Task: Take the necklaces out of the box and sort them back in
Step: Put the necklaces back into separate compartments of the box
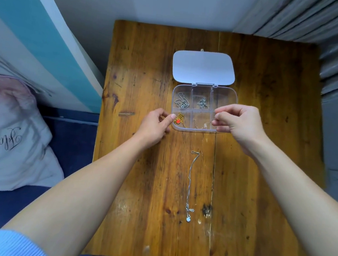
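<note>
A clear compartment box (225, 93) lies open on the wooden table (137, 186), its white lid (204, 67) folded back. Silver necklaces lie in the far left (182, 102) and far middle (202, 103) compartments. A gold necklace with a red pendant (179, 120) sits in the near left one. My right hand (240, 122) pinches a thin gold chain (202, 125) that trails into the near middle compartment. My left hand (156, 126) touches the box's near left corner. A long silver necklace (190, 183) lies stretched out on the table in front of the box.
A bed with a dark blue sheet and a white printed pillow (8, 137) runs along the table's left side. A grey wall stands behind the table and a wall socket (337, 178) is low on the right.
</note>
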